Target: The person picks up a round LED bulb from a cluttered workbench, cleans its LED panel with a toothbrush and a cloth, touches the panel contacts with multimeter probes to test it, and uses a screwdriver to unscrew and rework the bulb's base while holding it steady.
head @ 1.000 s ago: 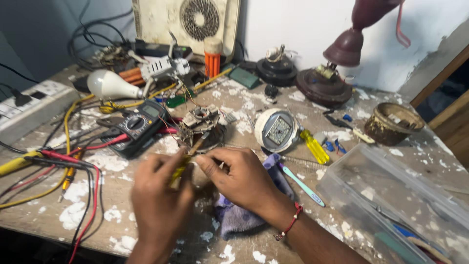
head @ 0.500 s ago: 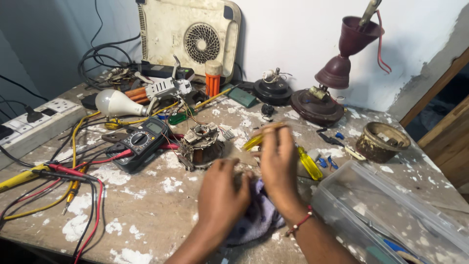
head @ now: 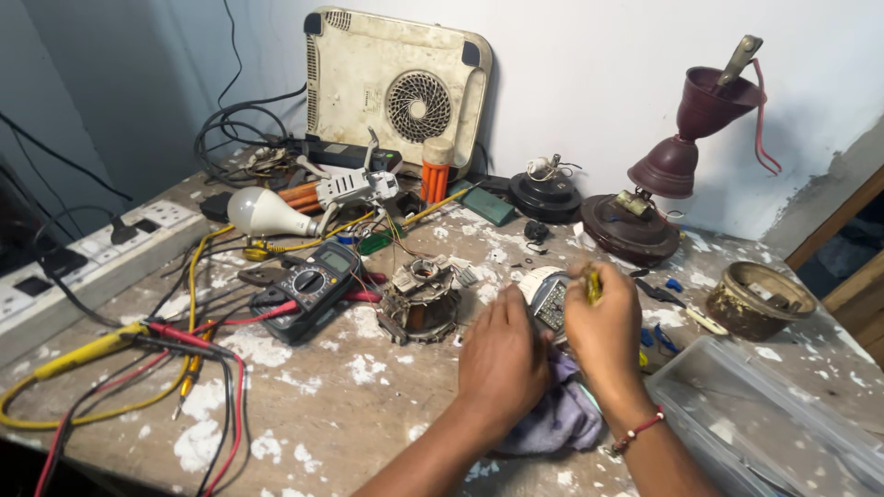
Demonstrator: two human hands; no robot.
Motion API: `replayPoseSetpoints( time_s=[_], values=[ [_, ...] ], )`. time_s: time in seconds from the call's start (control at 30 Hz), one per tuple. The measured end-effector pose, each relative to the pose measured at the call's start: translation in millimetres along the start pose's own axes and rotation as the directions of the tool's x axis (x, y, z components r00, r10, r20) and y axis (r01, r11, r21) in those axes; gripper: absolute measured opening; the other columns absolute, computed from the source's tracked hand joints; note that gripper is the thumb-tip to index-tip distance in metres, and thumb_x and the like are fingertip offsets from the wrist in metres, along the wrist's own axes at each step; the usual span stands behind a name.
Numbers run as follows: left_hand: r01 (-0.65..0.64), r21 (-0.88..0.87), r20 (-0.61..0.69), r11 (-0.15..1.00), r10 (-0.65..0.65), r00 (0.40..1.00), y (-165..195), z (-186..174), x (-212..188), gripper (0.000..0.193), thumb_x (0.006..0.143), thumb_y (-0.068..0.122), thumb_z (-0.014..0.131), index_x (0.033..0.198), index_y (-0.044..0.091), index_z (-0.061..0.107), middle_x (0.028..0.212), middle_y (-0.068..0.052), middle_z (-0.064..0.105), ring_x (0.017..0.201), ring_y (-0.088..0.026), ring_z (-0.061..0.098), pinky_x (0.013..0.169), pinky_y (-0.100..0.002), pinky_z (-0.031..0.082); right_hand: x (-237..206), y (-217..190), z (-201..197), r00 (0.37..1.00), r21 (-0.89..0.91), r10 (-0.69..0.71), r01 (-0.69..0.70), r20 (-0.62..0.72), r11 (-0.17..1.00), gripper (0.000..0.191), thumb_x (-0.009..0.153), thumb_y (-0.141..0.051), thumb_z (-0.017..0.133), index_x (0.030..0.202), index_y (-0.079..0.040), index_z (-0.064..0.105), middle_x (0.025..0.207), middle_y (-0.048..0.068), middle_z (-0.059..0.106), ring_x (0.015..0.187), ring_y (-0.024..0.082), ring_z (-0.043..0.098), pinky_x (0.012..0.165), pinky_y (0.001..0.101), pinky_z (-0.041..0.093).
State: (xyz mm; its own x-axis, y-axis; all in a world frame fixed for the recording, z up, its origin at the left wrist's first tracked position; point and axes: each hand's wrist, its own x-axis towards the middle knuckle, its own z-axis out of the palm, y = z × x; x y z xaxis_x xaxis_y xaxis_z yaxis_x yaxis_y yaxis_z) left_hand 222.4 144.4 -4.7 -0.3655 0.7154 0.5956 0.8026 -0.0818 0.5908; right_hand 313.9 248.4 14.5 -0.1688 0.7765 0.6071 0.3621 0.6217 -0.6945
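Both hands shifted right | right hand (head: 603, 331) pinches yellow tool (head: 593, 287) | left hand (head: 502, 359) grip hidden

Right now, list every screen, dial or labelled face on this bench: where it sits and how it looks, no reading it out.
Multimeter: left of centre, dark flat body, small grey screen above a round dial.
Round white device: under the left hand and right hand, grey gridded face, partly hidden.
Power strip: left edge, long and white, dark sockets.
Cream panel: leaning on the back wall, round fan grille.
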Motion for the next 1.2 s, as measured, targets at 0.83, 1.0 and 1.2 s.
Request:
replayPoseSetpoints(
  time_s=[0.83,1.0,1.2],
  values=[
    [0.247,-0.115,-0.021,0.962,-0.251,0.968,-19,9,5,0.038,0.092,0.023,0.062,0.12,-0.003,0.063,0.103,-0.025,0.071,0.097,-0.043,0.067,0.083,-0.052,0.051,-14,15,9,0.999,-0.268,0.036,-0.04,-0.02,0.962,0.013,0.099,-0.015,0.055,0.107,-0.005,0.053,0.093,0.022,0.07,0.091,0.046,0.066,0.074,0.0543,0.05],
    [0.226,-0.145,-0.063,0.963,-0.237,0.97,-21,10,5,0.037,0.095,0.024,0.058,0.12,-0.004,0.064,0.107,-0.025,0.071,0.1,-0.043,0.067,0.086,-0.051,0.051,-15,11,9,0.999,-0.213,-0.009,-0.002,-0.052,0.977,0.011,0.099,-0.015,0.055,0.103,-0.005,0.053,0.094,0.022,0.068,0.09,0.046,0.066,0.074,0.0531,0.051],
    [0.341,-0.074,0.023,0.937,-0.34,0.94,-17,6,8,0.039,0.097,0.033,0.055,0.118,0.002,0.065,0.103,-0.024,0.072,0.098,-0.043,0.068,0.083,-0.053,0.051,-15,5,8,1.0,-0.282,0.005,-0.012,-0.025,0.959,0.014,0.098,-0.015,0.054,0.104,-0.003,0.052,0.099,0.022,0.066,0.091,0.047,0.064,0.074,0.055,0.049]
  ],
)
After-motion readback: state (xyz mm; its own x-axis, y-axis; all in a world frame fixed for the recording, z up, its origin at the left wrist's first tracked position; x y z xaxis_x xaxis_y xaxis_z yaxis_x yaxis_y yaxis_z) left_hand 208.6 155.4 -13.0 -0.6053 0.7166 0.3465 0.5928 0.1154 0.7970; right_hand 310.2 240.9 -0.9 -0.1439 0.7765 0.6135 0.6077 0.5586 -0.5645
